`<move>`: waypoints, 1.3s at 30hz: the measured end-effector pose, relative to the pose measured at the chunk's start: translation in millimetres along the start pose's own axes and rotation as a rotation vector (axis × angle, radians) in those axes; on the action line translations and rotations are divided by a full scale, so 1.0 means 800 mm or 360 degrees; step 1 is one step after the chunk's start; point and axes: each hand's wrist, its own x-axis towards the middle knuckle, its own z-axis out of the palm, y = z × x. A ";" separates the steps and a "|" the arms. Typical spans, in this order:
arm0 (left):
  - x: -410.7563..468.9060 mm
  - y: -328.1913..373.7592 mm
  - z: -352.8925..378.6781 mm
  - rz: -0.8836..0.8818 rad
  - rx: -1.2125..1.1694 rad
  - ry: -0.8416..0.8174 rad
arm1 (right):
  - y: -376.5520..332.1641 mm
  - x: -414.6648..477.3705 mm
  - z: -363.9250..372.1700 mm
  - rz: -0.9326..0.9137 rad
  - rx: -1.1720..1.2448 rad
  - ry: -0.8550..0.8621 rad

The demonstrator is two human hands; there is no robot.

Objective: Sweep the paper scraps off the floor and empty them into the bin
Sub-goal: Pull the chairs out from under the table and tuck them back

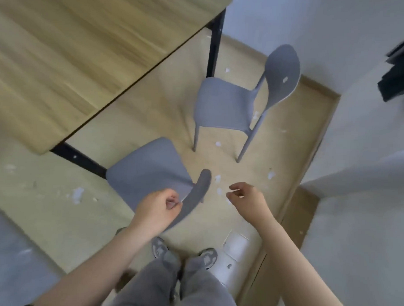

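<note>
Several white paper scraps lie on the beige floor: one (pixel 218 143) between the two chairs, one (pixel 217 178) just beyond my hands, one (pixel 270 175) near the right wall and one (pixel 77 194) at the left. My left hand (pixel 158 208) has its fingers curled at the backrest of the near grey chair (pixel 147 171); blur hides whether it grips the backrest. Hovering over the floor to the right of that chair, my right hand (pixel 246 199) has relaxed fingers and holds nothing. No broom, dustpan or bin is in view.
A wooden table (pixel 69 56) with black legs fills the upper left. A second grey chair (pixel 225 103) stands beyond, near the wall. White walls close the right side. A blurred white patch (pixel 235 245) lies by my right shoe. Something dark (pixel 398 75) hangs at the upper right.
</note>
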 end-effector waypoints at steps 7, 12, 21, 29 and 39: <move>-0.053 -0.030 0.018 -0.0198 -0.0174 0.0145 | -0.008 -0.022 0.026 -0.0112 -0.0110 -0.0147; -0.082 -0.043 0.044 -0.0469 -0.0301 0.0285 | 0.004 -0.025 0.032 -0.0189 -0.0196 -0.0311; -0.114 -0.073 0.104 -0.1063 -0.0766 0.0408 | 0.017 -0.001 0.045 -0.0127 -0.0273 -0.0497; -0.079 -0.116 0.090 -0.1184 -0.0759 0.0440 | -0.013 0.028 0.090 -0.0010 -0.0237 -0.0467; -0.057 -0.152 0.090 -0.1287 -0.0875 0.0501 | -0.011 0.058 0.125 0.0186 -0.0010 -0.0279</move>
